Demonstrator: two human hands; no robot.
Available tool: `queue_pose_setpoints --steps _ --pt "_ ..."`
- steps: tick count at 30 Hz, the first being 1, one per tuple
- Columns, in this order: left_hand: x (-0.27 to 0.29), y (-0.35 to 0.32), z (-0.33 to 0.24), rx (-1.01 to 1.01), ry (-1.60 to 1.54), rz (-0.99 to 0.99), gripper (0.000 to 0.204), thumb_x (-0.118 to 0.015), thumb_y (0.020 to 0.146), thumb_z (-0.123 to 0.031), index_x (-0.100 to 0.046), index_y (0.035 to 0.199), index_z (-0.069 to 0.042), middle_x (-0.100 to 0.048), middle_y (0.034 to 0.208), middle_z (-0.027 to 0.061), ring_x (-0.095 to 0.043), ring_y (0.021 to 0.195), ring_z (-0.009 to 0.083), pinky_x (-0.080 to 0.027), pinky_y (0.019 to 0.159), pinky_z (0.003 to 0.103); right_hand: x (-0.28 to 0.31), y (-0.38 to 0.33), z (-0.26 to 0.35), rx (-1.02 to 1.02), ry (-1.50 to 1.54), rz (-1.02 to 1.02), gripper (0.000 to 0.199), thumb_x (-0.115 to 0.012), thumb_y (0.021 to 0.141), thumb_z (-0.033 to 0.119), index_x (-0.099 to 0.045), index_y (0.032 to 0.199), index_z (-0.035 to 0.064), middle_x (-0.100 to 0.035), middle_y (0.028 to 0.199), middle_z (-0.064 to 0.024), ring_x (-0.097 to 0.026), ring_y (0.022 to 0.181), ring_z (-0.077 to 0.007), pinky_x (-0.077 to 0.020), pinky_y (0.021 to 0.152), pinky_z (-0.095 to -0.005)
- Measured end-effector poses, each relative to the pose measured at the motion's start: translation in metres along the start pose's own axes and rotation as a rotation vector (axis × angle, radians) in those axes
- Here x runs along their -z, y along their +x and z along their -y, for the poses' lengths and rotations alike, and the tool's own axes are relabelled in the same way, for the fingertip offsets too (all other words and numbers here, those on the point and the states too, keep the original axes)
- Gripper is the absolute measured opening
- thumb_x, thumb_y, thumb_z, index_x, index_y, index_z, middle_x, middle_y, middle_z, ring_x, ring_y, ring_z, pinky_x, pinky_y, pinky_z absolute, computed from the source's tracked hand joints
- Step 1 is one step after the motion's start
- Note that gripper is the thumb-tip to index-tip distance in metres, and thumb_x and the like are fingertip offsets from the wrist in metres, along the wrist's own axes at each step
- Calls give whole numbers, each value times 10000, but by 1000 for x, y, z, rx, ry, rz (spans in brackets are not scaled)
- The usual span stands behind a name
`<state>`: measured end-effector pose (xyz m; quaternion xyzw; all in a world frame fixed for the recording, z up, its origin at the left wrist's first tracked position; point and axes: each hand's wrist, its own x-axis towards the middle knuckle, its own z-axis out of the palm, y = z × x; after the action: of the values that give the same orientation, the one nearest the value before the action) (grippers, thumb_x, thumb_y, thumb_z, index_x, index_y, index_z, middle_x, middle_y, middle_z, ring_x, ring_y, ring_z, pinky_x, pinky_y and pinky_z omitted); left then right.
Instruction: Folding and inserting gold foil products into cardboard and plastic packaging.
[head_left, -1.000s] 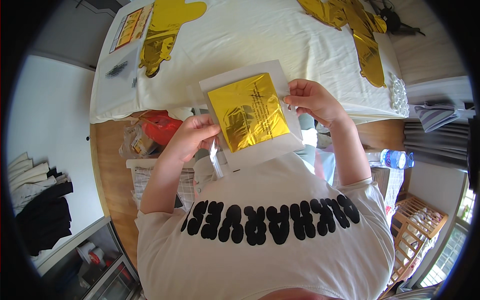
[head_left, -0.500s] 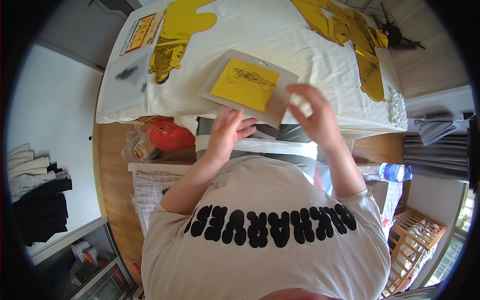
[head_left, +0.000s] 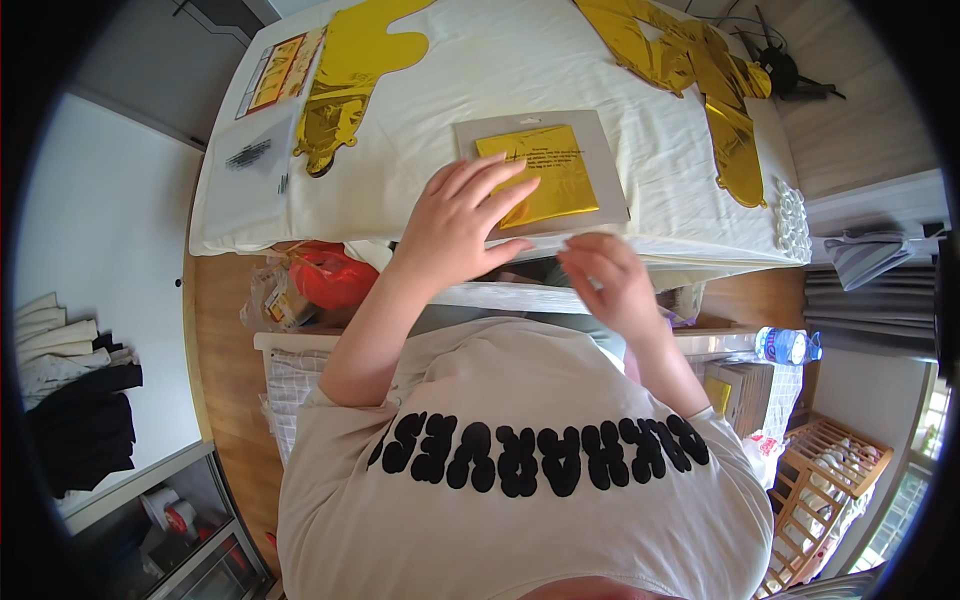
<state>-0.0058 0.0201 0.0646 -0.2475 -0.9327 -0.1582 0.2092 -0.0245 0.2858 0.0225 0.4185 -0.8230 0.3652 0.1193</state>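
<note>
The right hand (head_left: 610, 285) hovers at the near edge of the table (head_left: 420, 150), at about 5 o'clock from the packet; its grip is loosely curled, fingers half bent, and it holds nothing. The left hand (head_left: 462, 222) lies just beyond it, at about 7 o'clock from the packet's middle, its grip spread flat and open, the fingertips pressing on the near left part of the grey packet (head_left: 542, 172) and overlapping the folded gold foil sheet (head_left: 540, 175) inside. The packet lies flat on the white cloth near the table's front edge, slightly turned. Farther off, at 11 o'clock from the packet, a gold foil balloon (head_left: 350, 85) lies flat, with a clear wrapper and printed card (head_left: 275, 75) to its left. At 1 o'clock, more gold foil balloons (head_left: 690, 60) are spread toward the far right corner.
</note>
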Motion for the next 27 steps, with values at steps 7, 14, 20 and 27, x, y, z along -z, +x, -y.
queue_pose_setpoints --steps 7,14,20,27 --pt "-48 -9 25 26 -195 121 617 -743 947 -305 -552 1483 -66 -522 1559 132 -450 1476 334 -404 1202 466 -19 2 11 137 -49 40 306 -764 811 30 -737 1113 65 -708 1195 -84 -687 1163 -306 -595 920 -418" --pt "-48 -10 23 31 -241 79 525 -700 977 -215 -574 1460 -52 -547 1537 130 -501 1436 340 -462 1152 446 -16 13 13 114 -196 85 442 -765 860 123 -685 1292 79 -621 1383 -113 -587 1315 -332 -519 1061 -472" --pt "-43 -11 15 79 -289 85 587 -683 992 -210 -501 1530 -67 -493 1584 128 -505 1432 339 -486 1125 443 -22 9 8 -26 -404 170 602 -705 938 420 -576 1461 150 -499 1537 -121 -450 1438 -369 -361 1177 -592" --pt "-49 -12 22 241 -713 -174 829 -565 1045 -86 -35 1681 -117 -367 1645 220 -470 1464 365 -441 1153 450 -23 8 12 -136 -471 201 662 -649 968 510 -508 1538 204 -464 1578 -113 -415 1465 -374 -277 1207 -637"
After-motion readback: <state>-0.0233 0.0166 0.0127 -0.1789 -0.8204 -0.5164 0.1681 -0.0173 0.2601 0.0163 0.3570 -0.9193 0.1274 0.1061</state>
